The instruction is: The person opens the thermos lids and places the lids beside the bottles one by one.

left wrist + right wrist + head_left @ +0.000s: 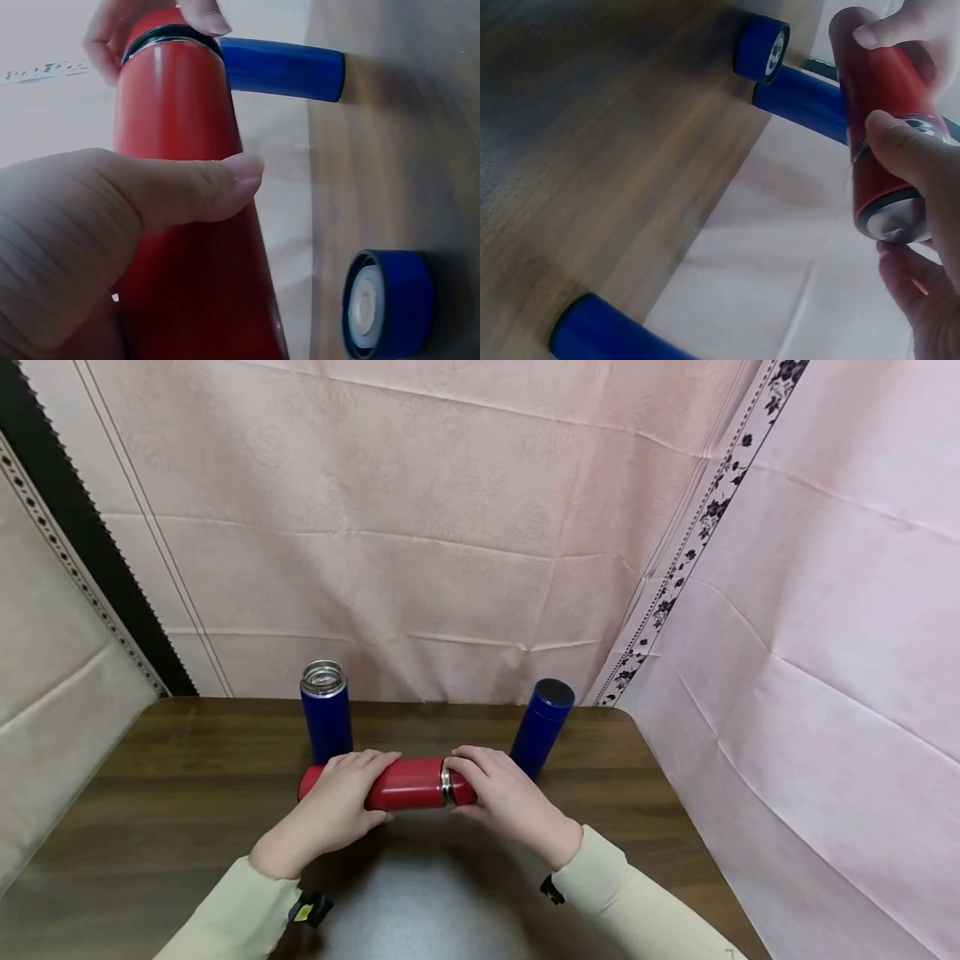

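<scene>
A red thermos flask [408, 787] lies sideways above the table, held between both hands. My left hand [337, 803] wraps its body, thumb across the near side. At the other end, my right hand [513, 810] grips the red lid beside a silver ring [447, 783]; the lid's silver end [896, 220] shows in the right wrist view. Behind the left hand stands a blue flask [327, 727] with its threaded mouth uncovered. A loose blue lid [405, 304] rests on the table, its inner side showing in the left wrist view.
A second blue flask [540, 731], topped with a dark lid, stands beyond the right hand. The brown wooden table [187, 777] ends at a hanging pink cloth [450, 568], and more cloth [825, 652] borders the right side.
</scene>
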Tool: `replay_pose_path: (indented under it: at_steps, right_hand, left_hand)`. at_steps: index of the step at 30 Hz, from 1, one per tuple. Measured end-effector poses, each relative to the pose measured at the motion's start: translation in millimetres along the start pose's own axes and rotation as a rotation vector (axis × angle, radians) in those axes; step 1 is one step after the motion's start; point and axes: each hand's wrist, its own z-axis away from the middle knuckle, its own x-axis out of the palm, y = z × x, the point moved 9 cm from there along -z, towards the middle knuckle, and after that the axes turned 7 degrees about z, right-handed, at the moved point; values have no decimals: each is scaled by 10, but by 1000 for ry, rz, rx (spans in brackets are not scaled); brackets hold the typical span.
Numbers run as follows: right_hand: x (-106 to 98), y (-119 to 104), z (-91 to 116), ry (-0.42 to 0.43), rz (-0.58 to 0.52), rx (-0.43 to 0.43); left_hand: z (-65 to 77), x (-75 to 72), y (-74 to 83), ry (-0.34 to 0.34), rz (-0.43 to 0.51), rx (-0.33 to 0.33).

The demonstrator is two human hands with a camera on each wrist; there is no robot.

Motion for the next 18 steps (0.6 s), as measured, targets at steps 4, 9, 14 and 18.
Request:
replay_pose_path:
  at_steps: [4,9,14,18]
  right_hand:
    - [-42,31,17,71,-13,-35]
    - [-18,188,60,107,-33,33]
    - [70,278,89,81,-72,109]
    - [127,306,100,56,-115,148]
  left_hand:
    - [39,-62,-24,-28,35,-33]
    - [74,-145,-68,0,58,-58]
    - [49,-175,-92,50,75,-53]
    - [31,-184,-125,79,98,-56]
